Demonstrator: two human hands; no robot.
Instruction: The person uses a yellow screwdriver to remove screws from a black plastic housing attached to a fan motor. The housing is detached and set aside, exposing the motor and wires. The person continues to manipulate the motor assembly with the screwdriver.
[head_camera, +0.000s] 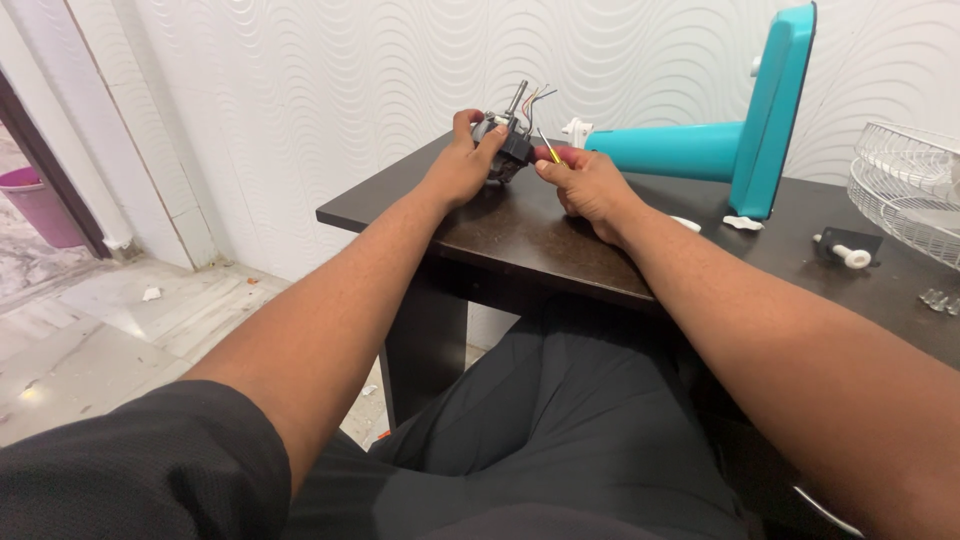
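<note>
left hand (462, 168) wrapped around a small fan motor (508, 140), fingers closed on its body, holding it up at the far left corner of the dark surface (520, 235). shaft points up, loose wires stick out the top. right hand (590, 185) closed in a pinch on a thin screwdriver (549, 150), red handle, yellowish shank, tip at the motor's right side.

step in hand, as i read it: working a screw or terminal on the motor housing. next move would need the motor kept steady in the left grip and the tip seated square before any turning, slip risk is high with the wires that close.

hard to see: the tip contact point is behind the fingers, can't tell if it's in a screw head. motor detail is small and dark. teal fan stand (720, 140) lies on its side just beyond the right hand; wire guard (905, 185) cut off at right edge. white knob on a black plate (848, 250) and small clear bits (938, 300) sit well apart, unclear what they are.
</note>
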